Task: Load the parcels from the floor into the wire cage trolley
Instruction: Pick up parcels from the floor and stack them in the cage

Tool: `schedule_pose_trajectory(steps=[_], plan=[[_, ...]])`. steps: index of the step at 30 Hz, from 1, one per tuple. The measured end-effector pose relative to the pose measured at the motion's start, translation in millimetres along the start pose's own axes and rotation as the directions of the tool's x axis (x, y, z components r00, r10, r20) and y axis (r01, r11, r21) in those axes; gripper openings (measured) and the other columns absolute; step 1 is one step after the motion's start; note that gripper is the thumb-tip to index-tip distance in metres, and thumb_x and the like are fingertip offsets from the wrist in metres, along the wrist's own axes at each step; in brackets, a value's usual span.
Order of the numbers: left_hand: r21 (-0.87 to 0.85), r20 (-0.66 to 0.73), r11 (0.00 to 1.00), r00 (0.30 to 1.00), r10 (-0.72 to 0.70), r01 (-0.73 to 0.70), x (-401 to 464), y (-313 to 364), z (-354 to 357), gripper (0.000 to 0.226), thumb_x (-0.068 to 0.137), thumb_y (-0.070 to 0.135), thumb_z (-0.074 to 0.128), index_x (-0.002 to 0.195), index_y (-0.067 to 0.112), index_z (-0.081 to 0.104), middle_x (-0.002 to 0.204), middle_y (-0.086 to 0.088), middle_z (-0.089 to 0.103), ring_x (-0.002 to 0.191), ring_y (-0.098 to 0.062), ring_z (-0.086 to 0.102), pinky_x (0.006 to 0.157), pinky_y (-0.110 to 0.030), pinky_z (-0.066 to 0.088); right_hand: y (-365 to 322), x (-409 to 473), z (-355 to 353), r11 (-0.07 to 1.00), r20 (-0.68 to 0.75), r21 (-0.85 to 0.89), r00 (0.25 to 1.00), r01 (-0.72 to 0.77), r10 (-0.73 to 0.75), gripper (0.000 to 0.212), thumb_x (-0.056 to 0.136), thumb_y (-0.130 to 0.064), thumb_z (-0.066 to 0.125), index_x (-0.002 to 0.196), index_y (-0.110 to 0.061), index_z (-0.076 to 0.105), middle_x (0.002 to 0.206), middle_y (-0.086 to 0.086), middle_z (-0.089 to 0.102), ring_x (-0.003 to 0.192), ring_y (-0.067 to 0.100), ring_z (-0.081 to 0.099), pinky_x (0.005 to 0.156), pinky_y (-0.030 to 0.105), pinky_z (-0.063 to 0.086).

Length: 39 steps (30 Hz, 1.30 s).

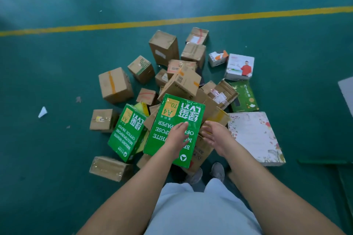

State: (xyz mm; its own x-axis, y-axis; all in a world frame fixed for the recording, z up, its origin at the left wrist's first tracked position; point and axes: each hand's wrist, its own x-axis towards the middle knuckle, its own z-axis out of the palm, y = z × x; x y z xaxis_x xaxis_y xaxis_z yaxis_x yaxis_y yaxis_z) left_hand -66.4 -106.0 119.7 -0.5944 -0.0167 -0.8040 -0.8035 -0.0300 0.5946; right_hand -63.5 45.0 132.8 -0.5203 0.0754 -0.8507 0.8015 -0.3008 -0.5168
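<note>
Bare forearms, no sleeves in view – pale light-blue trousers (200, 210), grey sneakers (217, 171) with lighter soles; no rings or watch on hands.

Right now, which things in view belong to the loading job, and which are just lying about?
Job:
green paper box under the open left hand
second green paper box
brown cartons
floral flat box
right hand, open, beside the box

Lying about:
white paper scrap
yellow floor line
</note>
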Motion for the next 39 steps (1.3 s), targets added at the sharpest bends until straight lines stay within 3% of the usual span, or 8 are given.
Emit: schedule_pose_trajectory(steps=[7,15,20,27,39], plan=[[-0.156,-0.121,0.988,0.993,-0.014,-0.005,-15,-8,32,0.05,0.104,0.041,0.057,0.147,0.018,0.049,0.141,-0.002,0.056,0.116,-0.021,0.06,0.094,-0.037,0.052,-28,19,-25,0.996,0.082,-0.086,0.996,-0.031,0.038,0.027,0.104,-0.029,0.054,0.128,-0.016,0.059,0.119,0.005,0.067,0.109,0.022,0.064,0.087,0.037,0.051],[-0.328,-0.238,0.944,0.969,-0.064,-0.018,-30,-34,37,0.048,0.106,0.039,0.053,0.149,0.018,0.047,0.151,-0.003,0.049,0.126,-0.027,0.055,0.105,-0.041,0.047,-26,29,-31,0.979,0.192,-0.199,0.978,-0.045,0.084,0.038,0.105,-0.028,0.053,0.14,-0.014,0.054,0.126,0.005,0.065,0.108,0.02,0.064,0.088,0.036,0.049],[-0.419,-0.31,0.908,0.944,-0.118,-0.024,-33,-56,31,0.046,0.107,0.038,0.049,0.149,0.018,0.045,0.152,-0.003,0.047,0.129,-0.028,0.052,0.111,-0.044,0.044,-15,33,-32,0.958,0.194,-0.276,0.971,-0.079,0.136,0.04,0.107,-0.028,0.05,0.144,-0.012,0.051,0.132,0.008,0.063,0.111,0.023,0.063,0.089,0.036,0.05],[-0.512,-0.345,0.859,0.919,-0.191,-0.014,-44,-90,24,0.048,0.108,0.039,0.049,0.15,0.019,0.043,0.154,-0.003,0.047,0.136,-0.029,0.049,0.114,-0.044,0.042,4,36,-29,0.928,0.198,-0.348,0.958,-0.13,0.208,0.04,0.107,-0.027,0.051,0.142,-0.01,0.052,0.116,0.005,0.066,0.102,0.02,0.065,0.09,0.037,0.05],[-0.606,-0.378,0.795,0.887,-0.265,-0.021,-60,-120,22,0.047,0.108,0.034,0.049,0.152,0.017,0.042,0.153,-0.006,0.048,0.134,-0.03,0.051,0.116,-0.045,0.041,24,44,-34,0.88,0.164,-0.454,0.957,-0.143,0.24,0.037,0.105,-0.028,0.054,0.139,-0.012,0.057,0.114,0.003,0.068,0.103,0.018,0.065,0.086,0.034,0.052]])
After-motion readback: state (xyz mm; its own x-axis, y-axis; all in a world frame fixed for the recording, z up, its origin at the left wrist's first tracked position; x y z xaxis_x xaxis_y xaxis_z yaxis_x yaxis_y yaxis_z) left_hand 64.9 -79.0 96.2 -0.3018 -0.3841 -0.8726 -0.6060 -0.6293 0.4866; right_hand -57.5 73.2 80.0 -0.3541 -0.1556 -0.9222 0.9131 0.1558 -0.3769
